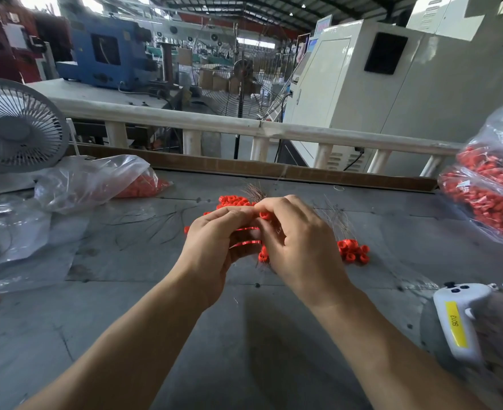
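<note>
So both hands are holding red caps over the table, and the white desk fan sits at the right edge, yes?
No: the head view shows the white desk fan at the left edge. The left hand and right hand do hold red caps over the table.

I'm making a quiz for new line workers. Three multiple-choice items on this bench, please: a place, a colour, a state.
1. Where is the white fan? A. left end of the table B. right end C. on the floor
2. What colour are the plastic caps? A. blue B. red C. green
3. How are the left hand and right hand? A. flat on the table B. curled, pinching caps C. far apart
A: the fan stands at the left edge. B: every loose pile is red. B: both hands' fingers close on caps.
</note>
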{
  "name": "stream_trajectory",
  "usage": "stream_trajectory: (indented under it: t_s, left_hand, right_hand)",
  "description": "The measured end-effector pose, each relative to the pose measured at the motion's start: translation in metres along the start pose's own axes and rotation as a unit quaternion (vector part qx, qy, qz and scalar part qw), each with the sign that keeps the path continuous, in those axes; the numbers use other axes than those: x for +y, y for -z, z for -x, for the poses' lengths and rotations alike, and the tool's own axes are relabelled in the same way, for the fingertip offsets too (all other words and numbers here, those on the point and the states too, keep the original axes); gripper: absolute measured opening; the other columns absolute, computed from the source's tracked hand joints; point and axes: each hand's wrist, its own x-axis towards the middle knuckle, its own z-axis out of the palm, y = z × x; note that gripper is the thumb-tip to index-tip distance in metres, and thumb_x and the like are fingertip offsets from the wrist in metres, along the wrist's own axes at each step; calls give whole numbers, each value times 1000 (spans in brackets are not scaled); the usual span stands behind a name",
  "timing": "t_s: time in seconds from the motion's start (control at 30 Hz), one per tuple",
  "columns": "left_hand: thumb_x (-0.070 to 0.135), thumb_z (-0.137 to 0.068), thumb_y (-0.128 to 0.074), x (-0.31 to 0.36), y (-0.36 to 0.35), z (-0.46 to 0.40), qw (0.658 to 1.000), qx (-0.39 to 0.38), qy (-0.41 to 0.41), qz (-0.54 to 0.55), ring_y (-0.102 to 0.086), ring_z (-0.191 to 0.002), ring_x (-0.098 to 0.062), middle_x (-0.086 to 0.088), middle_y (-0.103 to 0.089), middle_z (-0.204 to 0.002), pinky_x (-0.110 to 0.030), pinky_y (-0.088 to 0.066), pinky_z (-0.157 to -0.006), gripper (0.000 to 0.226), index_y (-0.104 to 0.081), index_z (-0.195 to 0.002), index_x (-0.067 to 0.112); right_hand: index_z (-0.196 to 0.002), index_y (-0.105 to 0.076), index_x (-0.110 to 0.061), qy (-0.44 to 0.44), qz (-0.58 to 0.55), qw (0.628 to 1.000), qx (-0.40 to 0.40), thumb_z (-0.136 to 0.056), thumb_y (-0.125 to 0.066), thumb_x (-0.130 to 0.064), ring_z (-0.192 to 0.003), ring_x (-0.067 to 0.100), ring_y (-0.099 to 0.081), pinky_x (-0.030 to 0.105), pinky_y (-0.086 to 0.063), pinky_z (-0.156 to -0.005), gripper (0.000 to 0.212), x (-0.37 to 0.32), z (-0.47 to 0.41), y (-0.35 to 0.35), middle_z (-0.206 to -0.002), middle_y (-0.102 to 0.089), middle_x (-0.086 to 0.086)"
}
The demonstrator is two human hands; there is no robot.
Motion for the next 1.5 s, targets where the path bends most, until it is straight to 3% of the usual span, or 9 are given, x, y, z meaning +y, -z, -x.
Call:
stream_trajectory:
  t_s: [0.13, 0.27, 0.4, 0.7, 0.87, 0.97, 1.2, 1.37, 1.5]
  left_hand:
    - [19, -97, -66, 0, 0, 1, 1000, 11, -5, 1, -66, -85, -26, -17, -71, -98, -33, -61, -74, 28, -71, -113, -4]
    - [19, -92, -71, -1, 4, -1, 999, 32, -16, -15, -68, -78, -23, -15, -74, -91, -30, -62, -69, 27, -73, -107, -3]
    - [22, -80, -76, -1, 6, -1, 999, 23, -25, -31, -70, -75, -24, -17, -75, -90, -30, -61, -67, 25, -77, -97, 2]
    - [24, -75, -78, 0, 8, 0, 997, 44, -47, -50, -72, -75, -23, -18, -77, -88, -30, -63, -67, 19, -80, -85, 9]
    - [18, -92, -72, 0, 6, -1, 993, 53, -34, -95, -71, -72, -17, -12, -78, -90, -26, -60, -65, 12, -79, -95, 9]
    - [11, -98, -66, -3, 6, -2, 974, 80, -58, -203, -69, -67, -10, -6, -78, -85, -23, -57, -62, 14, -79, -94, 15]
    - [18, -97, -66, -11, 11, -4, 934, 101, -76, -333, -71, -74, -13, 7, -76, -78, -37, -58, -71, 18, -78, -85, 25]
    - [27, -95, -67, -15, 14, -4, 875, 106, -101, -461, -63, -68, 4, 29, -68, -74, -11, -43, -52, 17, -75, -81, 30]
    - [28, -93, -65, -18, 14, -6, 840, 119, -121, -516, -60, -76, 5, 20, -67, -72, -8, -40, -53, 15, -73, -80, 29]
  right_hand:
    - [-113, -70, -13, -6, -36, 999, -3, -95, -71, -12, -98, 14, -68, 24, -53, -85, 18, -1, 2, -1, -107, -71, -3]
    - [-116, -69, -18, -20, -61, 998, -21, -95, -70, -12, -92, 3, -68, 12, -53, -81, 22, 0, 3, -1, -105, -74, -8]
    - [-113, -71, -18, -39, -85, 995, -25, -98, -70, -16, -87, 3, -69, 13, -54, -78, 16, 5, 4, -1, -100, -75, -9]
    - [-103, -72, -22, -69, -137, 985, -76, -95, -74, -20, -93, -1, -63, 5, -44, -77, 9, 10, 4, 0, -97, -67, -14]
    - [-97, -70, -25, -94, -107, 988, -54, -91, -77, -19, -85, 1, -62, 9, -46, -73, 11, 18, 4, 1, -91, -65, -15]
    - [-94, -71, -25, -161, -18, 987, 5, -89, -78, -21, -79, 7, -63, 27, -53, -73, 10, 37, 0, 7, -88, -67, -12]
    - [-90, -67, -27, -379, 168, 909, -30, -89, -74, -33, -97, 30, -69, 33, -48, -75, 9, 85, -4, 38, -97, -76, -1]
    - [-90, -72, -26, -429, 189, 880, -79, -86, -77, -33, -101, 33, -67, 32, -44, -76, 9, 95, -5, 52, -102, -75, 6]
    - [-88, -71, -26, -450, 186, 867, -100, -85, -78, -33, -94, 33, -67, 32, -46, -75, 9, 96, -4, 54, -97, -74, 4]
